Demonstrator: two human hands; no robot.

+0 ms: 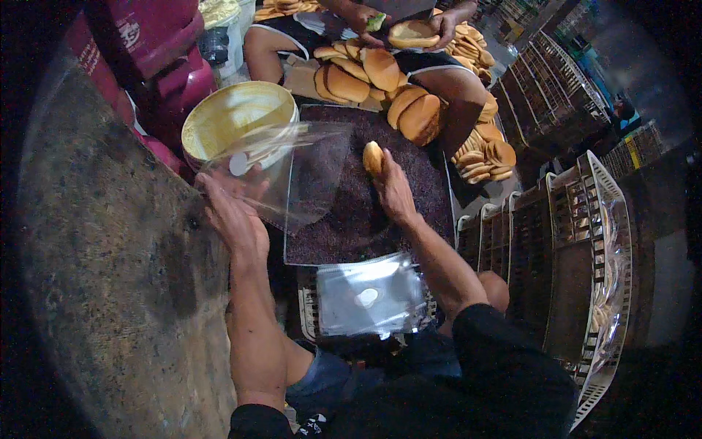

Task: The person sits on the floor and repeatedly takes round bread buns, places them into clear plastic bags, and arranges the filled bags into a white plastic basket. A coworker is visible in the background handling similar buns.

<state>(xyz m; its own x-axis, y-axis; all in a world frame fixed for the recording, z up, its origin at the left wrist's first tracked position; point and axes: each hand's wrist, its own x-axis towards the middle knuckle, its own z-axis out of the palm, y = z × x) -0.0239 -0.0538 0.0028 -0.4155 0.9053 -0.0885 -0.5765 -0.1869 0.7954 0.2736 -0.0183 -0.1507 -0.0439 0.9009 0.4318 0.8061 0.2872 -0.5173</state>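
Observation:
My left hand (235, 212) grips a clear plastic bag (314, 179) by one side, and the bag spreads out over the dark mat (365, 227) toward the middle. In my right hand (395, 192) is a bread bun (373, 156), held up on edge between thumb and fingers, to the right of the bag and apart from it. A stack of flat clear bags (344, 304) lies close to my lap, on a crate. Just beyond my left hand stands a round bucket (191, 132) with yellowish smears inside.
Across the mat sits a person holding an opened bun (414, 34) and a green-tipped tool (376, 21). Buns (344, 82) are piled before them, more at their side (482, 157). Plastic crates (556, 212) stand right; a worn board (139, 278) runs along the left.

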